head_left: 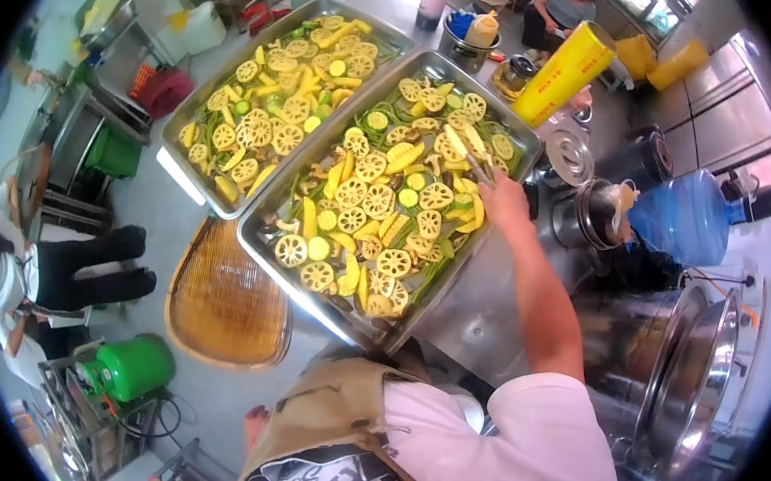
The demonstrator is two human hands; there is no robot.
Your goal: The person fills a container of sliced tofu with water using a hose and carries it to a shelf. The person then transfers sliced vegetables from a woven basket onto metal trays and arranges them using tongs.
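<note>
My right hand (504, 201) is closed around metal tongs (477, 168) over the right side of the nearer steel tray (305, 303). The tong tips are at pale yellow wedges; whether they grip one is unclear. Around them in this tray lie lotus root slices (378, 201), crinkle-cut yellow pieces (403, 158), green zucchini rounds (320, 248), long green beans (307, 181) and mushrooms. Low beside the apron (320, 415), a small part of my left hand (255, 423) shows; its fingers are mostly hidden.
A second steel tray (177, 150) of similar vegetables adjoins the first. Below its near end is a woven basket (229, 306). Yellow film roll (565, 73), pots (579, 214) and a blue water bottle (687, 217) stand right. Other people are at left and at the back.
</note>
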